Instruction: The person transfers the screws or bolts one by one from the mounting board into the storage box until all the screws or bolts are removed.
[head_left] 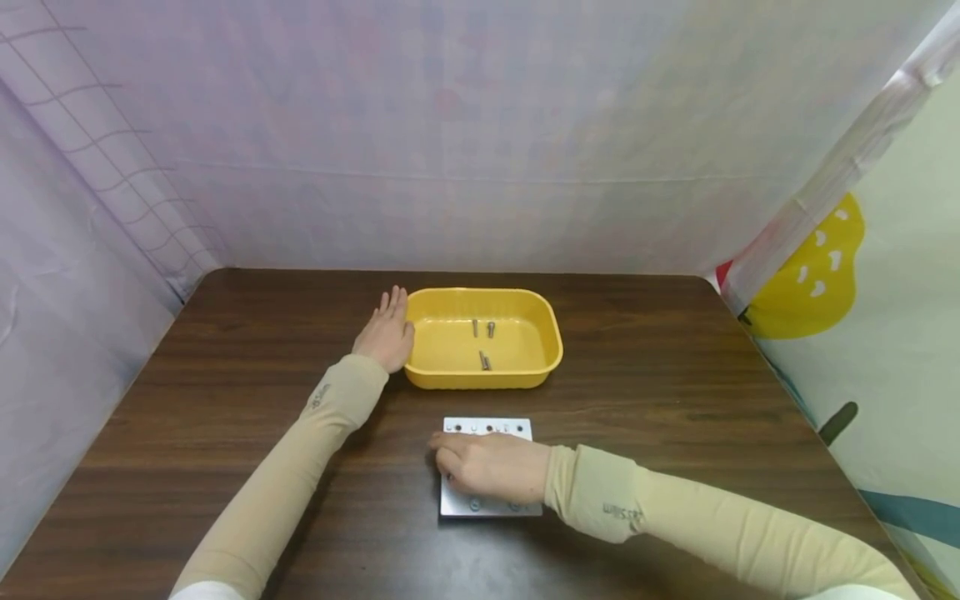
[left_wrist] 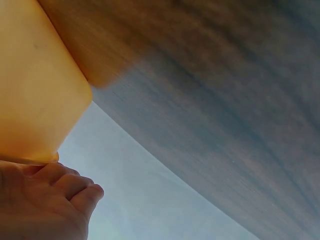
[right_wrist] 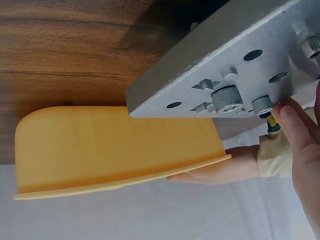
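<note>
Right hand pinches an upright bolt (head up) in the plate.

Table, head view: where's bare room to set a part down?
Free: table right of the tray, bounded by right sleeve and right edge; also left of the left hand, to the left edge. Crowded: narrow strip between tray and plate, and the plate itself, under the right hand.
</note>
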